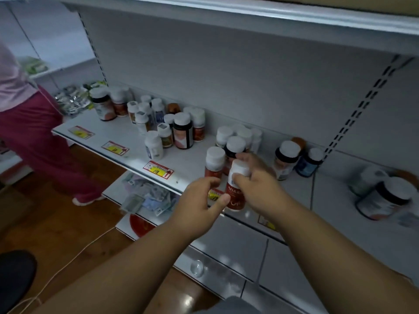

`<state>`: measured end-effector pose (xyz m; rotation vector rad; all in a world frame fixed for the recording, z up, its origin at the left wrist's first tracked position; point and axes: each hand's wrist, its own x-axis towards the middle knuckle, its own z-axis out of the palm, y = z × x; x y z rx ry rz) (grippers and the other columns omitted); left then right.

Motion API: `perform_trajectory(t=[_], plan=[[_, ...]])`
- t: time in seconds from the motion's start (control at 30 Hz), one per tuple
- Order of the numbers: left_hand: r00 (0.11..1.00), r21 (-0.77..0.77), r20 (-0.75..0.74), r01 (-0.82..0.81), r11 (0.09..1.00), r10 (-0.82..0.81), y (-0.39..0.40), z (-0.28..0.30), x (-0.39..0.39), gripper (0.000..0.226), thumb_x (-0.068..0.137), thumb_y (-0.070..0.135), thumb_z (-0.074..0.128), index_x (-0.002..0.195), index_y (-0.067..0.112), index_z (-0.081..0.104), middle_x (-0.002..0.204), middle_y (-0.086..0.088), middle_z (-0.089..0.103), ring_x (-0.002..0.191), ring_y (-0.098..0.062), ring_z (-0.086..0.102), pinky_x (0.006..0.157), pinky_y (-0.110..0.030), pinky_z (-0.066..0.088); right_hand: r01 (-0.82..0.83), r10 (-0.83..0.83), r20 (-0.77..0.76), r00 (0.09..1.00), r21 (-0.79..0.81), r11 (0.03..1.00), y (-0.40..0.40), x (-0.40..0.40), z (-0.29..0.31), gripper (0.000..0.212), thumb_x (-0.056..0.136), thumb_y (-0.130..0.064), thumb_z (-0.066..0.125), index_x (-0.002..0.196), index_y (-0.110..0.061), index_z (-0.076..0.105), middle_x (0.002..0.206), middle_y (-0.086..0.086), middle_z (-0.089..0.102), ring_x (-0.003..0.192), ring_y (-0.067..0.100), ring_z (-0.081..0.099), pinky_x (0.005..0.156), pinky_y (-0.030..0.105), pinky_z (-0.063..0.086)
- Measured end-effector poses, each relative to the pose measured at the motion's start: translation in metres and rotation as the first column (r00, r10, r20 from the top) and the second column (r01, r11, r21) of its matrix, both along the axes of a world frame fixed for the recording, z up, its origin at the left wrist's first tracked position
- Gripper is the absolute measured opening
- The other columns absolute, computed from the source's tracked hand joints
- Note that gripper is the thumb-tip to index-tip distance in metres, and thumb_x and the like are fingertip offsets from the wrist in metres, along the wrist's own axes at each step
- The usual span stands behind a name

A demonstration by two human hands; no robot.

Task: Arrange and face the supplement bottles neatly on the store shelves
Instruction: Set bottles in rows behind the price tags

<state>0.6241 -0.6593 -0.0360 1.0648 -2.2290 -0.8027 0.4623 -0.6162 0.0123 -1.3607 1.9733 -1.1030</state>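
Note:
A red supplement bottle with a white cap [235, 191] stands at the front edge of the white shelf [127, 141]. My right hand [256, 184] grips it around the cap and upper body. My left hand [199, 205] has its thumb against the bottle's lower left side and its fingers curled toward a second red bottle [214, 163] just behind. A dark bottle with a white cap [234, 147] stands behind my right hand. Several more white-capped bottles [181, 130] are clustered along the shelf to the left.
Two bottles [286, 159] stand to the right near the slotted upright, and a blurred jar [385, 198] lies further right. Yellow price tags [157, 169] line the shelf edge. A person in maroon trousers [38, 137] stands at the left. Lower shelves hold packets [147, 198].

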Motion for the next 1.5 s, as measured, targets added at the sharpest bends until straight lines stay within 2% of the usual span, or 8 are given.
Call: perform_trajectory(t=[0.13,0.27,0.4,0.5,0.7,1.2,1.37,1.5], plan=[[0.992,-0.193,-0.049,-0.120,0.974,0.113,-0.034,0.005,-0.005,0.028,0.085,0.043,0.058,0.104,0.024,0.063,0.100,0.009,0.061,0.096,-0.011,0.054,0.083,-0.031,0.045,0.046,-0.035,-0.141,0.989,0.074,0.996,-0.024,-0.005,0.000,0.036,0.082,-0.033,0.059,0.115,-0.043,0.047,0.108,-0.008,0.057,0.091,0.013,0.057,0.077,0.031,0.049],[0.982,-0.257,-0.026,-0.188,0.948,0.187,-0.071,0.012,-0.016,0.056,0.074,0.033,0.074,0.123,0.013,0.054,0.116,-0.008,0.057,0.103,-0.025,0.054,0.084,-0.031,0.044,0.106,-0.078,-0.207,0.975,0.131,0.986,-0.041,-0.003,-0.002,0.039,0.082,-0.031,0.058,0.119,-0.033,0.051,0.113,0.001,0.061,0.097,0.021,0.058,0.075,0.030,0.047],[0.999,-0.173,-0.041,0.012,0.985,-0.019,-0.084,0.000,-0.021,0.076,0.069,0.019,0.080,0.136,0.009,0.047,0.121,-0.016,0.057,0.107,-0.034,0.057,0.088,-0.036,0.047,0.090,-0.048,-0.314,0.948,0.123,0.988,-0.048,0.001,-0.013,0.033,0.081,-0.024,0.061,0.113,-0.028,0.053,0.114,0.001,0.056,0.097,0.020,0.055,0.076,0.031,0.043],[0.993,-0.175,-0.034,0.101,0.979,-0.109,-0.097,-0.008,-0.017,0.068,0.074,0.015,0.076,0.137,0.013,0.048,0.119,-0.014,0.059,0.104,-0.035,0.058,0.083,-0.038,0.050,0.084,-0.048,-0.306,0.951,0.104,0.991,-0.049,0.003,-0.023,0.042,0.083,-0.023,0.063,0.123,-0.024,0.051,0.121,0.003,0.050,0.108,0.022,0.051,0.087,0.033,0.043],[0.972,-0.216,0.007,0.232,0.949,-0.236,-0.119,-0.012,-0.004,0.064,0.074,0.007,0.071,0.134,0.016,0.051,0.113,-0.011,0.060,0.093,-0.034,0.060,0.075,-0.041,0.052,0.137,-0.111,-0.335,0.936,0.056,0.989,-0.050,0.011,-0.028,0.042,0.084,-0.022,0.067,0.124,-0.020,0.051,0.117,0.003,0.051,0.104,0.018,0.049,0.080,0.027,0.037],[0.945,-0.253,0.033,0.323,0.912,-0.326,-0.137,-0.009,0.006,0.068,0.074,0.025,0.077,0.135,0.015,0.050,0.123,-0.012,0.055,0.108,-0.032,0.056,0.085,-0.042,0.050,0.216,-0.229,-0.462,0.857,-0.080,0.973,-0.051,0.040,-0.026,0.046,0.081,-0.018,0.072,0.124,-0.010,0.055,0.117,0.012,0.055,0.105,0.026,0.051,0.079,0.016,0.031],[0.967,-0.444,-0.050,0.204,0.872,-0.251,-0.118,0.023,0.006,0.061,0.071,0.029,0.072,0.125,0.014,0.050,0.120,-0.011,0.053,0.112,-0.030,0.049,0.093,-0.041,0.045,0.278,-0.313,-0.511,0.801,-0.146,0.950,-0.030,0.033,-0.006,0.048,0.082,-0.024,0.070,0.127,-0.013,0.055,0.126,0.009,0.053,0.114,0.025,0.051,0.090,0.022,0.035],[0.910,-0.479,-0.102,0.308,0.822,-0.401,-0.077,0.042,-0.005,0.047,0.078,0.027,0.063,0.121,0.014,0.051,0.120,-0.008,0.054,0.111,-0.026,0.048,0.094,-0.035,0.040,0.324,-0.395,-0.484,0.781,-0.227,0.919,0.003,0.019,0.017,0.042,0.084,-0.026,0.068,0.123,-0.017,0.057,0.121,0.005,0.054,0.106,0.011,0.052,0.085,0.021,0.038]])
